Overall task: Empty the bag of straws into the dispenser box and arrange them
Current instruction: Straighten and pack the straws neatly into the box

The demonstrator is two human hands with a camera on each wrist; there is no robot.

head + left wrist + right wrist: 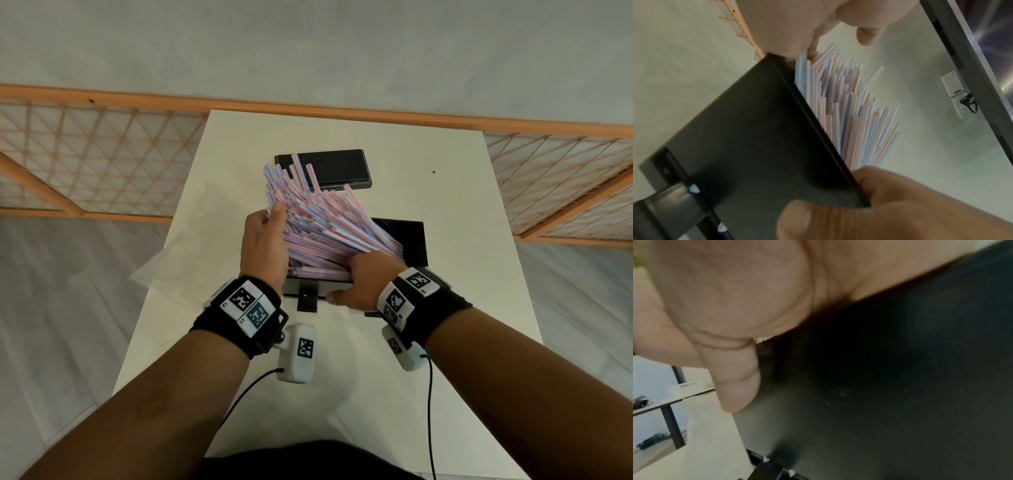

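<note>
Left hand point(263, 240) flat against straws point(318, 219) | right hand point(363, 281) gripped dispenser box point(414, 240) rim | lid point(329, 168) behind on surface point(445, 205)

Soft, even, fairly dim light is seen in the head view, with no single source shown. Faint shadows are cast on the white table point(445, 240) beneath the wrists, and a dull sheen is caught on the black lid point(342, 168). Straight lines are bent by the wide lens: the wooden rail point(342, 106) is curved toward the edges. The middle of that view is rendered fairly sharp. The left wrist view is softened by blur; the straws point(849, 105) are smeared and washed pale, and glare streaks are seen on a screen point(995, 53) at upper right. The right wrist view is heavily blurred, and the dark box wall point(890, 369) is left murky and noisy.
</note>
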